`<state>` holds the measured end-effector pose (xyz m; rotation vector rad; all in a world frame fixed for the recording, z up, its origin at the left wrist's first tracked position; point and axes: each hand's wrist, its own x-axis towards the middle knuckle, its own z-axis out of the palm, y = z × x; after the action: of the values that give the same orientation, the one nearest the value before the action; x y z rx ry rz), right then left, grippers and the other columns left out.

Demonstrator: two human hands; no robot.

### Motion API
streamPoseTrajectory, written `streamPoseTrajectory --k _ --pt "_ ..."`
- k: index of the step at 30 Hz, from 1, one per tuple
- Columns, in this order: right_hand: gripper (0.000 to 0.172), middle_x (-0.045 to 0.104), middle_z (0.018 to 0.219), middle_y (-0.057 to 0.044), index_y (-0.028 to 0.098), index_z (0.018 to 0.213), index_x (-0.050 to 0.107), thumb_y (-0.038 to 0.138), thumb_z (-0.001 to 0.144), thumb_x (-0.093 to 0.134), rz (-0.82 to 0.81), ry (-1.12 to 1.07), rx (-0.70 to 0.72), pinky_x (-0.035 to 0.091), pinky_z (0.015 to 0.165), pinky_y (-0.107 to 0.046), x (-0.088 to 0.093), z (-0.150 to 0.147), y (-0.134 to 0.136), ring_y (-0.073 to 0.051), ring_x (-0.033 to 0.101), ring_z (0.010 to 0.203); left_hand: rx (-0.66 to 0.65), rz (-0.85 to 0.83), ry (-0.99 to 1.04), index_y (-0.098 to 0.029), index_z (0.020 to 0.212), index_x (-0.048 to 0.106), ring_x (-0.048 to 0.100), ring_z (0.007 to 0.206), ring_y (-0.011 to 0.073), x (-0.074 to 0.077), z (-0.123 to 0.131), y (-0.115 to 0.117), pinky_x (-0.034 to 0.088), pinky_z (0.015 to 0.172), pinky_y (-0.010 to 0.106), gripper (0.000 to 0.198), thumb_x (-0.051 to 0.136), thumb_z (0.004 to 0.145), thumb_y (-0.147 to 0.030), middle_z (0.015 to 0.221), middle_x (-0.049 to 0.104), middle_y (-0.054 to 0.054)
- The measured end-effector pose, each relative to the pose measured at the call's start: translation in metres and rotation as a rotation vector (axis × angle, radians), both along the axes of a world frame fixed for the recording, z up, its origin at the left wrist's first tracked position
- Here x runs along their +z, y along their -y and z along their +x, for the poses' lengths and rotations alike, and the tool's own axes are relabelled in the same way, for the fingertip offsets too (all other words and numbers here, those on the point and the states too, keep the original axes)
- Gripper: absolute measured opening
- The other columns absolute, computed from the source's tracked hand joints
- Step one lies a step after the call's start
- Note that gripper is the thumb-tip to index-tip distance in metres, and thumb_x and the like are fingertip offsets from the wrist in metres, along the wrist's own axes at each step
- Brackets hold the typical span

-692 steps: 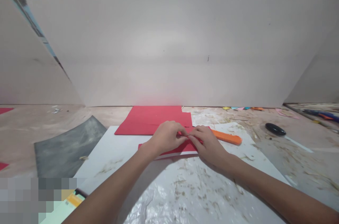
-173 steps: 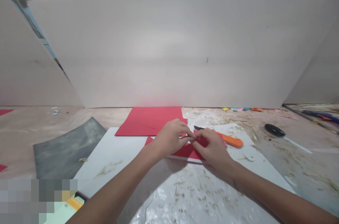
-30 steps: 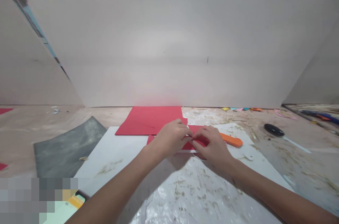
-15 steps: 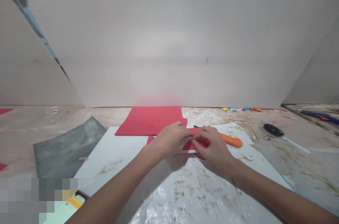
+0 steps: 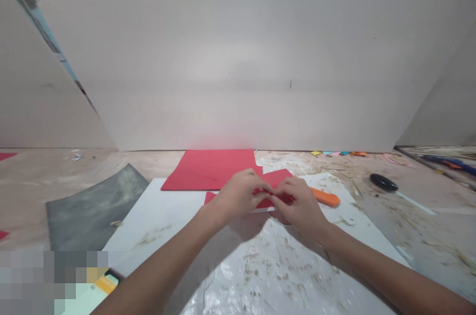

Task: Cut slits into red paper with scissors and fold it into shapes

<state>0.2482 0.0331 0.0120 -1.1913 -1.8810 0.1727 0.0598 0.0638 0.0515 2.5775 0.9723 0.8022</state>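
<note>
My left hand [image 5: 240, 197] and my right hand [image 5: 300, 204] meet over the white board, thumbs and forefingers pinched together. Between them is a small red paper piece [image 5: 277, 177], its far edge sticking up behind the fingertips. The exact fold or edge they grip is mostly hidden by the fingers. Other red strips [image 5: 209, 197] poke out left of my left hand. Just beyond my right hand lies an orange-handled cutter [image 5: 326, 198], partly covered. A larger red sheet [image 5: 213, 171] lies flat behind my left hand.
A tall white panel [image 5: 238, 67] stands across the back. The white board [image 5: 174, 211] under my hands carries brown shavings. At left lie a dark grey sheet [image 5: 94, 211] and a phone [image 5: 106, 285]; at right, a black oval object [image 5: 384, 182] and coloured scraps [image 5: 336, 154].
The small red paper piece has tilted, its far edge rising and now covering the cutter's dark tip. Both hands stay nearly in place, still pinching.
</note>
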Motion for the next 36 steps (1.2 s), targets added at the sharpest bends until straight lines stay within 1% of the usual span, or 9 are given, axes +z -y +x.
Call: streamPoseTrajectory --k 10,14,16,20,23,25,27,31,36 --pt "0.015 0.059 0.069 0.000 0.023 0.068 0.063 0.021 0.083 0.062 0.010 -0.017 0.012 0.039 0.070 -0.036 -0.001 -0.001 0.000 -0.020 0.052 0.072 0.004 -0.069 -0.052 -0.028 0.106 0.072 0.062 0.091 0.0199 0.008 -0.001 0.004 0.048 0.075 0.029 0.024 0.053 0.093 -0.027 0.092 0.073 0.002" --pt "0.014 0.061 0.072 -0.001 0.023 0.073 0.063 0.024 0.086 0.061 0.025 -0.029 0.027 0.041 0.070 -0.036 0.003 0.000 -0.003 -0.021 0.054 0.075 0.071 -0.220 -0.096 -0.029 0.144 0.043 0.062 0.104 0.0252 0.010 -0.017 -0.002 0.048 0.079 0.032 0.067 0.064 0.082 -0.044 0.120 0.067 0.006" --pt "0.012 0.062 0.075 -0.002 0.023 0.075 0.062 0.023 0.087 0.059 0.056 -0.030 0.021 0.043 0.071 -0.037 0.005 0.005 -0.007 -0.022 0.055 0.078 0.113 -0.305 -0.170 -0.027 0.141 0.047 0.064 0.101 0.0276 0.007 -0.027 -0.008 0.048 0.074 0.031 0.076 0.071 0.072 -0.047 0.119 0.067 0.008" --pt "0.009 0.064 0.080 -0.004 0.023 0.079 0.064 0.022 0.086 0.058 0.225 -0.012 0.010 0.046 0.075 -0.039 0.007 0.020 -0.017 -0.023 0.058 0.082 0.192 -0.424 -0.135 -0.025 0.127 0.060 0.066 0.081 0.0238 0.006 -0.042 -0.018 0.042 0.060 0.026 0.058 0.067 0.071 -0.041 0.097 0.072 0.006" --pt "0.011 0.066 0.086 -0.005 0.024 0.081 0.067 0.019 0.085 0.057 0.299 0.026 0.048 0.047 0.077 -0.040 0.010 0.030 -0.023 -0.023 0.060 0.084 0.136 -0.467 -0.134 -0.023 0.094 0.071 0.057 0.060 0.0170 0.008 -0.044 -0.018 0.033 0.050 0.024 0.029 0.069 0.066 -0.034 0.073 0.065 0.001" --pt "0.012 0.066 0.088 -0.005 0.024 0.081 0.067 0.018 0.085 0.057 0.332 0.060 0.076 0.047 0.079 -0.040 0.015 0.034 -0.025 -0.023 0.060 0.085 0.100 -0.481 -0.124 -0.021 0.064 0.063 0.046 0.049 0.0126 0.012 -0.043 -0.016 0.026 0.046 0.025 0.013 0.069 0.066 -0.033 0.057 0.054 -0.003" --pt "0.010 0.066 0.089 -0.005 0.024 0.082 0.065 0.018 0.085 0.057 0.368 0.078 0.084 0.046 0.082 -0.041 0.022 0.035 -0.028 -0.024 0.060 0.087 0.101 -0.478 -0.087 -0.019 0.053 0.053 0.039 0.047 0.0108 0.015 -0.040 -0.014 0.024 0.046 0.025 0.026 0.066 0.069 -0.035 0.051 0.045 -0.004" --pt "0.010 0.061 0.096 -0.006 0.023 0.095 0.056 0.023 0.085 0.060 0.329 -0.052 -0.022 0.045 0.086 -0.041 0.029 0.031 -0.036 -0.024 0.057 0.093 0.167 -0.445 0.046 -0.019 0.066 0.060 0.047 0.054 0.0126 0.024 -0.037 -0.012 0.032 0.051 0.025 0.023 0.059 0.078 -0.039 0.062 0.054 -0.002" --pt "0.021 0.050 0.084 0.000 0.023 0.096 0.044 0.036 0.087 0.058 0.109 -0.303 -0.145 0.048 0.066 -0.034 0.021 0.012 -0.038 -0.018 0.051 0.070 0.284 -0.453 0.325 -0.018 0.082 0.064 0.060 0.068 0.0170 0.032 -0.029 -0.010 0.043 0.058 0.026 0.027 0.059 0.082 -0.044 0.077 0.065 0.002"
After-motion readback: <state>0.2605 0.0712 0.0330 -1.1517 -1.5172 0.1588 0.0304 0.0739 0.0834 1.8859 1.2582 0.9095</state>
